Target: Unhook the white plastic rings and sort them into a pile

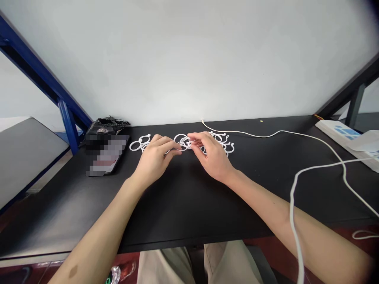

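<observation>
A white plastic ring (179, 135), which looks like a curtain ring, is held up between both hands. My left hand (156, 156) pinches its lower left side between thumb and fingers. From the other side, my right hand (211, 154) has its thumb and fingertips closed on the ring's right edge. More white rings (135, 146) with small knobbed ends lie left of and behind my left hand. Another cluster of such rings (227, 148) lies behind my right hand, partly hidden by it. Whether the held ring is opened or closed cannot be made out.
A blurred-out phone-like object (111, 156) and a crumpled black plastic bag (108, 126) lie at the left on the black table (192, 205). A white cable (293, 193) loops across the right side and over my right forearm. A white box (345, 138) stands at far right.
</observation>
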Motion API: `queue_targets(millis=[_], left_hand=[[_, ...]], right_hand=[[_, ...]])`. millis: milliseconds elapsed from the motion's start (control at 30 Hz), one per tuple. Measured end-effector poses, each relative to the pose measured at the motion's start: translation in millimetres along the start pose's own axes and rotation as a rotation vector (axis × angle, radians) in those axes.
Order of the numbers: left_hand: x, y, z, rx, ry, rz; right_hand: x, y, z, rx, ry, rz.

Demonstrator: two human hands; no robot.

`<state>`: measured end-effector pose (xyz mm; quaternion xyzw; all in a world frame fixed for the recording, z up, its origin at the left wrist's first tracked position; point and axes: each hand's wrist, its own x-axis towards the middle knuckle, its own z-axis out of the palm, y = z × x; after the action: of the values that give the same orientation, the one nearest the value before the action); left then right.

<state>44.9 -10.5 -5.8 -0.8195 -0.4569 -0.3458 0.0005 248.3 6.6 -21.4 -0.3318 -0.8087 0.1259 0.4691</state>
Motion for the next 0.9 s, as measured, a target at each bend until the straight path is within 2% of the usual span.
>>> queue_targets(millis=[200, 700, 900], left_hand=[[-1.0, 1.3, -0.1, -0.068, -0.020, 0.016], [-0.5, -0.7, 4.0, -0.120, -0.101, 0.038], [-2.3, -6.5, 5.0, -0.075, -0.115, 0.033]], right_hand=[[0.4, 1.3, 0.4, 0.007, -0.002, 0.040], [1.7, -7.6, -4.0, 0.036, 0.032, 0.001], [5.0, -8.2, -8.7, 0.061, -0.031, 0.026]])
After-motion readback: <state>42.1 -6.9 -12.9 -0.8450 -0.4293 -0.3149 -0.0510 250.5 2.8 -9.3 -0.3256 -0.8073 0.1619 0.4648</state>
